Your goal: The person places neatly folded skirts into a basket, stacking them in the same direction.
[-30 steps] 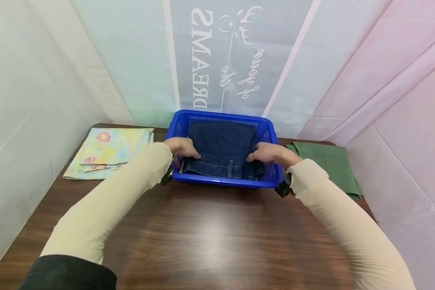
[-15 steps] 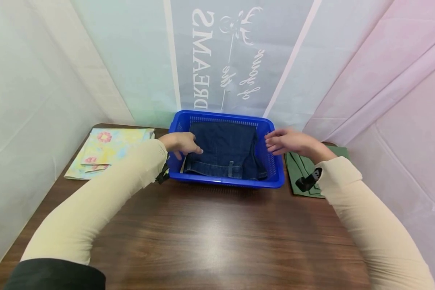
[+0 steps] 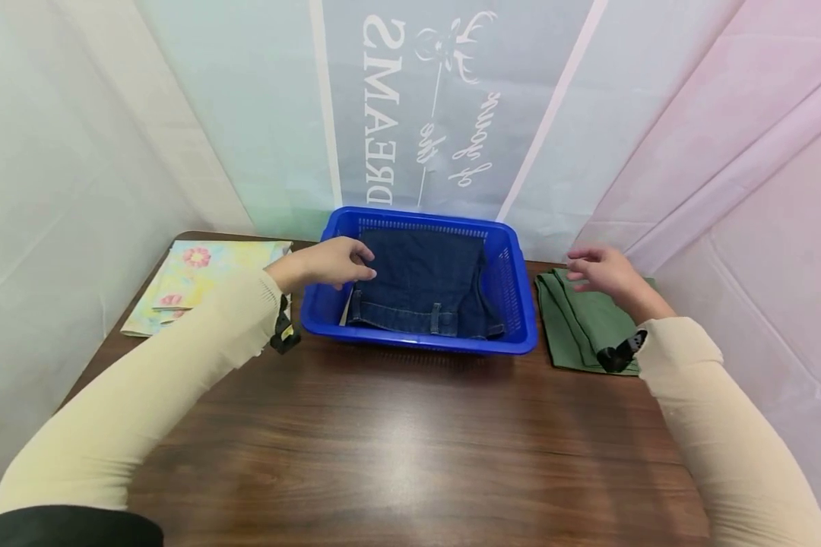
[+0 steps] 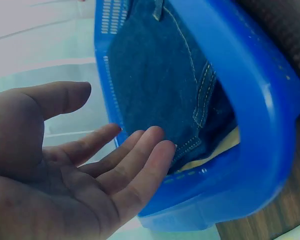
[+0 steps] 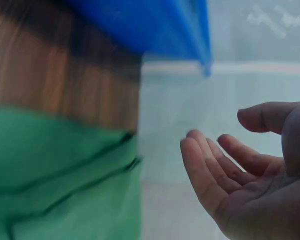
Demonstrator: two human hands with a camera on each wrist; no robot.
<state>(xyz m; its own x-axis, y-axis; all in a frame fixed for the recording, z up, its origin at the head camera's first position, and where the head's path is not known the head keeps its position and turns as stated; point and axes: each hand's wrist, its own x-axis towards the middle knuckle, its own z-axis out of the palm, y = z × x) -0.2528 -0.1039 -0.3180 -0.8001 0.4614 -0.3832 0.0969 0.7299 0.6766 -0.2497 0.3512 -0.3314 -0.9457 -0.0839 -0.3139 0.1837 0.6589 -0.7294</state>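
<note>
Folded dark-blue jeans lie in a blue plastic basket, waistband toward the near side. My left hand hovers over the basket's left side, holding nothing; in the left wrist view the hand has its fingers loosely spread beside the jeans. To the right of the basket, my right hand is raised above a folded green cloth. Nothing is in that hand in the right wrist view, where its fingers are relaxed and the green cloth lies below left.
A folded floral cloth in yellow and blue lies at the table's left, partly behind the left sleeve. The brown wooden table ends at a printed curtain behind the basket. Something pale shows under the jeans.
Both hands have let go of the jeans in the basket. My right hand has moved right, over the green cloth; my left hand has drawn up and left.
</note>
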